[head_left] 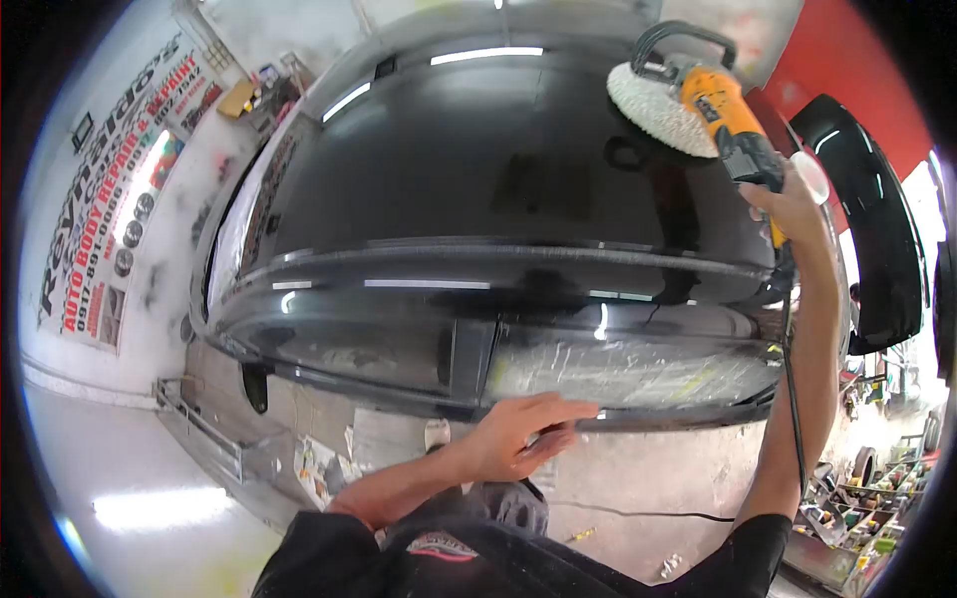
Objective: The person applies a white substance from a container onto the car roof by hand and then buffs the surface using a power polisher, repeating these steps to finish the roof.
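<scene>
My right hand (797,207) grips the rear handle of a yellow and black car polisher (720,105) at the upper right. Its white wool pad (653,110) overlaps the glossy black car roof (449,159), and a black loop handle rises above the pad. From the grip a black cord (792,399) runs down along my right forearm. My left hand (523,436) hovers around the near side of the car, in front of a smeared side window (628,369). Its fingers stretch to the right, with a gap between them and the thumb, and it holds nothing.
A black body panel (867,219) stands at the right, before a red wall. Tools and parts clutter the lower right (867,498). On the left are a lettered wall banner (125,199) and a metal rail (204,429). A cable (638,513) crosses the floor.
</scene>
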Motion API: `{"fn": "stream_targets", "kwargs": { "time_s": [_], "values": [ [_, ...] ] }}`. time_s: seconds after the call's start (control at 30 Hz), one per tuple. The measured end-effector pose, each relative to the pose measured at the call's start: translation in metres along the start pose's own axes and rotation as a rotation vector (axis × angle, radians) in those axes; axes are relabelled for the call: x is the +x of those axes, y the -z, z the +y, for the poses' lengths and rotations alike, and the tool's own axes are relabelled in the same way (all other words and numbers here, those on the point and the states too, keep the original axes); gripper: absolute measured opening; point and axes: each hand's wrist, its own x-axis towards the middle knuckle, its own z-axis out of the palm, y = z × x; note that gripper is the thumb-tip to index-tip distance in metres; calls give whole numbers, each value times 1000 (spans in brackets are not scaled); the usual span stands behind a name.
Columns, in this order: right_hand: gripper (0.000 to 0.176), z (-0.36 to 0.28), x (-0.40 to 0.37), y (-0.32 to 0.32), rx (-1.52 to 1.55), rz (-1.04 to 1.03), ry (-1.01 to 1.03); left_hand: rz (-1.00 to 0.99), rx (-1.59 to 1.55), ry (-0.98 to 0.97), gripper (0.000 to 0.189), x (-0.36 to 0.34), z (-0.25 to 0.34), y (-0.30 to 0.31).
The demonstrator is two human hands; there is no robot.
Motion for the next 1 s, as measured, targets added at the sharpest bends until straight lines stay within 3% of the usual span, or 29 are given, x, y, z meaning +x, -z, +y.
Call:
{"fn": "stream_targets", "kwargs": {
  "time_s": [0.13, 0.27, 0.37, 0.47, 0.5, 0.6, 0.8, 0.9, 0.93, 1.0],
  "values": [
    [77, 13, 50, -6, 34, 7, 57, 29, 208, 143, 41, -24, -22, 11],
    [78, 11, 57, -8, 53, -8, 23, 132, 396, 166, 40, -41, -33, 29],
    [79, 19, 56, -7, 57, -118, 18, 265, 551, 36, 37, -31, -37, 50],
    [82, 52, 64, -8, -117, 38, 110, 404, 749, -79, 29, -13, -48, 64],
    [84, 52, 59, -11, -44, 56, 109, 433, 805, -109, 28, -5, -51, 68],
    [115, 46, 50, -2, -249, 92, 0, 513, 964, -240, 33, 25, -66, 76],
    [109, 62, 47, 16, -162, 19, -32, 527, 1137, -274, 43, 52, -104, 94],
    [110, 88, 54, 7, -303, 155, 132, 564, 1167, -279, 50, 58, -118, 95],
    [114, 87, 53, 11, -259, 71, 28, 568, 1185, -308, 51, 59, -120, 95],
    [115, 85, 47, 10, -303, 106, 50, 571, 1209, -321, 58, 60, -123, 93]
  ]
}}
